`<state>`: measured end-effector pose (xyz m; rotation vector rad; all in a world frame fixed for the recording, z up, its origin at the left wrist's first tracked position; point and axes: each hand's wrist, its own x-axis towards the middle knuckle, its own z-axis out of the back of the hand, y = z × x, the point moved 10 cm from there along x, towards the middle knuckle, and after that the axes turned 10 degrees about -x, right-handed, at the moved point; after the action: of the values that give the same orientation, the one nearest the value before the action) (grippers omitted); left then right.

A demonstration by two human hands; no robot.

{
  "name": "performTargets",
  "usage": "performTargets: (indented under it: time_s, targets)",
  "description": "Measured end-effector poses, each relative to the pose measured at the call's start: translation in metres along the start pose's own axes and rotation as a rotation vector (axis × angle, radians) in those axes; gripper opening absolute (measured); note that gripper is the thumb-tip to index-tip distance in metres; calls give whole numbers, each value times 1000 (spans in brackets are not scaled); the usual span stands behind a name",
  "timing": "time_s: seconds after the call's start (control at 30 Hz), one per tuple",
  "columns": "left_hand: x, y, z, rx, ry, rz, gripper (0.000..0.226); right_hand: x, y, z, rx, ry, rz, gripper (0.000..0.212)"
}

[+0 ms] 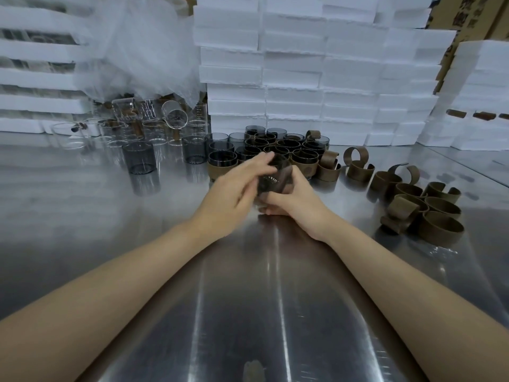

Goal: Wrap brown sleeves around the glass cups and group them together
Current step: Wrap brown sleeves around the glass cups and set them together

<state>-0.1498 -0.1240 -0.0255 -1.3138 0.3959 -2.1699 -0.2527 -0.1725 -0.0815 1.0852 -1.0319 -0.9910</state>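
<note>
Steel table [248, 312], both forearms reaching in over it. Left grip [234, 188] and right grip [296, 201] meet mid-table, both curled round one dark cup [271, 179]: held tipped, left fingers over the top, right fingers under and at the side. Motion blur, so can't tell whether a sleeve is on it. Right of the hands: loose pile of brown sleeves [429, 210], curled open, some flat, some on edge, trailing back toward the group. Just behind the hands: sleeved cups [278, 150], upright, packed touching. Left of that group: bare grey cups [139, 158], upright, a few standing apart. Further back left: clear glasses [154, 125], at least one tipped on top of the rest. Back: foam boxes [303, 73] stacked high, plastic film [143, 42] at left, cartons [473, 15] top right
</note>
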Motion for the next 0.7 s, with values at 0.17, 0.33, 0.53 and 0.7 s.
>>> performTargets:
  time_s: [0.17,0.33,0.53,0.7]
  targets:
    - [-7,-11,-41,441,308,-143,52,4,2,24,-361,-221,82,25]
    - [-7,-1,-38,465,297,-34,65,-2,16,19,-523,-256,218,35]
    - [-6,24,-25,202,152,213,81,-7,20,1,-639,-143,262,38]
    - [-3,41,-11,-100,9,378,101,-10,26,-5,-593,-88,331,42]
